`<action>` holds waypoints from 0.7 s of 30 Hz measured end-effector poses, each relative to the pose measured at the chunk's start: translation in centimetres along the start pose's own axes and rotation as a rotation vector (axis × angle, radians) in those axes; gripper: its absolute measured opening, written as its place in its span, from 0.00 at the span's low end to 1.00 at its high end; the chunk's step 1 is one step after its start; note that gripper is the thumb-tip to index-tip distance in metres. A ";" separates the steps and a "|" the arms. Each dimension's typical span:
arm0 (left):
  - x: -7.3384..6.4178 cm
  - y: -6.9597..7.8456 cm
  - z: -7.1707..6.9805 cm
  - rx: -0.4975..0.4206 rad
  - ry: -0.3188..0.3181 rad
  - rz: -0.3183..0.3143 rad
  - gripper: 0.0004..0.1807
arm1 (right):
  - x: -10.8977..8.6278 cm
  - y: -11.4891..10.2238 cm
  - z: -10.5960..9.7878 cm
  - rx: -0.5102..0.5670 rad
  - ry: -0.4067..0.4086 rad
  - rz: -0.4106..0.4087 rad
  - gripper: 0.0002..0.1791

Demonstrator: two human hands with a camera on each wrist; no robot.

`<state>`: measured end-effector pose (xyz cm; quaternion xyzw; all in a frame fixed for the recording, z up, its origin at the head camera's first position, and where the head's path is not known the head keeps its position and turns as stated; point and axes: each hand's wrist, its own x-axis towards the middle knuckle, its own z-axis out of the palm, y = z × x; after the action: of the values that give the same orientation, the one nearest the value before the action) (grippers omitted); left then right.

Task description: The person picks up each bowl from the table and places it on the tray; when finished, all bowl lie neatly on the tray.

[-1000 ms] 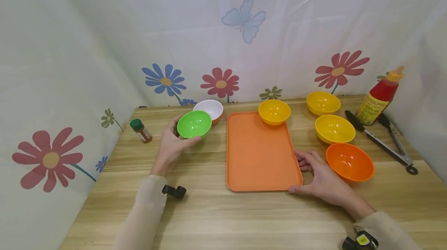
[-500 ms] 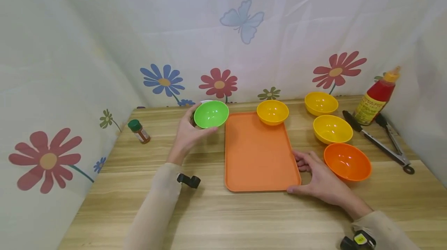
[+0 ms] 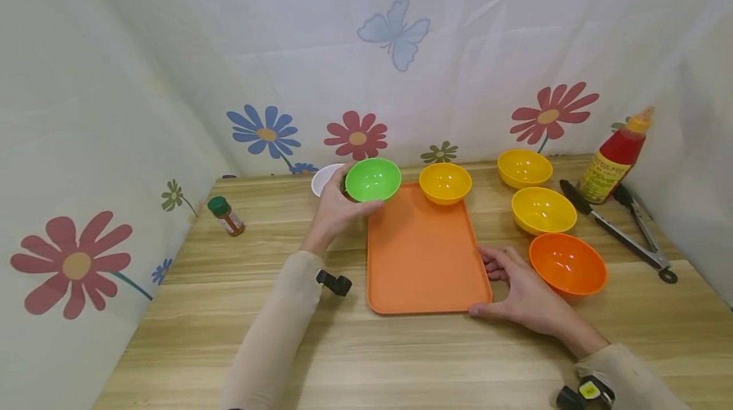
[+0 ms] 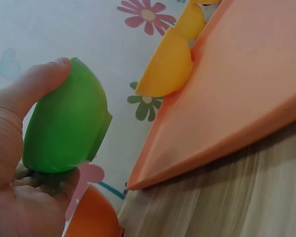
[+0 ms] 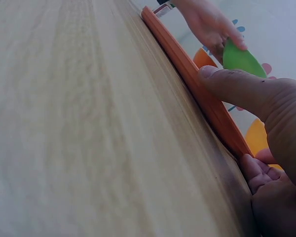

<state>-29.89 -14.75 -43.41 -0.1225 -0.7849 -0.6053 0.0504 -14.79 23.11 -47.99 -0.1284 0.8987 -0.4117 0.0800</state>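
Green bowl (image 3: 373,181): grasped in the left hand (image 3: 336,211), thumb on the near side, fingers round the left; held clear of the tray, over or close to its far left corner. Could slip or tip if pinched too lightly on the smooth, curved wall.

Orange tray (image 3: 426,263): flat on the counter (image 3: 401,359), gripped at the near right corner by the right hand (image 3: 518,289), thumb at the near edge, curled fingers at the right edge. Might skid or turn under an uneven push.

Yellow bowl (image 3: 445,184): sitting at the far right corner of the tray, just right of the green bowl. Likeliest to get knocked, through a swing too far right or a jerk of the tray.

White-lined bowl (image 3: 324,179): left of the tray, partly hidden behind the left hand. Could be bumped by the knuckles in a careless pull leftward.

Orange bowl (image 3: 567,263): just right of the right hand; hard to tell whether touching. Could be shoved by a shift of that hand to the right.

Tongs (image 3: 624,235) and sauce bottle (image 3: 613,165): far right, well apart from both hands; seemingly at little risk.
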 end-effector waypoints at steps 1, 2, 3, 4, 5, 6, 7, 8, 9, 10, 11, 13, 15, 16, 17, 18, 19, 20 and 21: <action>0.2 0.0 0.3 0.006 -0.004 -0.002 0.61 | 0.0 0.0 0.0 -0.002 0.000 0.000 0.69; 0.4 0.1 0.5 0.015 -0.005 -0.007 0.62 | 0.0 0.1 0.0 -0.003 0.000 0.001 0.69; 0.6 0.1 0.8 0.026 -0.009 -0.014 0.62 | 0.0 0.1 0.0 -0.004 0.001 0.001 0.69; 0.9 0.0 1.0 0.041 -0.011 -0.019 0.63 | 0.0 0.1 0.0 -0.006 0.001 0.001 0.69; 1.1 0.0 1.2 0.056 -0.013 -0.025 0.63 | 0.0 0.1 0.0 -0.005 0.002 0.000 0.69; 1.3 -0.1 1.4 0.074 -0.015 -0.031 0.64 | 0.0 0.1 0.0 -0.005 0.002 -0.001 0.69; 1.5 -0.2 1.6 0.086 -0.016 -0.037 0.65 | 0.0 0.2 0.0 -0.004 0.001 -0.001 0.69; 1.6 -0.3 1.8 0.097 -0.015 -0.042 0.65 | 0.0 0.2 0.0 -0.002 0.001 -0.001 0.69; 1.7 -0.4 2.0 0.103 -0.015 -0.045 0.66 | 0.1 0.2 0.0 0.001 0.000 -0.002 0.69; 1.9 -0.5 2.1 0.108 -0.015 -0.049 0.67 | 0.1 0.2 0.1 0.003 -0.001 -0.003 0.69; 1.9 -0.6 2.3 0.108 -0.015 -0.054 0.67 | 0.1 0.1 0.1 0.003 -0.002 -0.003 0.68; 2.0 -0.7 2.6 0.101 -0.017 -0.064 0.67 | 0.1 0.1 0.0 0.003 -0.002 -0.002 0.68; 2.1 -0.8 2.9 0.102 -0.020 -0.073 0.67 | 0.0 0.1 0.0 0.004 -0.001 -0.001 0.68; 2.2 -0.9 3.1 0.105 -0.022 -0.079 0.66 | 0.0 0.1 0.0 0.002 -0.001 0.001 0.68; 2.2 -1.0 3.2 0.109 -0.022 -0.083 0.66 | 0.0 0.1 0.0 0.002 -0.001 0.002 0.68; 2.2 -1.1 3.4 0.116 -0.022 -0.084 0.66 | 0.0 0.1 -0.1 0.005 -0.001 0.001 0.68; 2.3 -1.2 3.5 0.125 -0.021 -0.087 0.66 | 0.0 0.1 -0.1 0.006 -0.002 0.001 0.68; 2.4 -1.4 3.6 0.138 -0.020 -0.088 0.66 | 0.0 0.1 -0.1 0.006 -0.002 0.000 0.68; 2.5 -1.6 3.8 0.147 -0.019 -0.091 0.66 | 0.0 0.2 0.0 0.008 -0.004 -0.001 0.68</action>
<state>-32.44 -11.17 -45.30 -0.0884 -0.8326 -0.5463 0.0240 -14.83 23.23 -48.09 -0.1293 0.8969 -0.4150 0.0819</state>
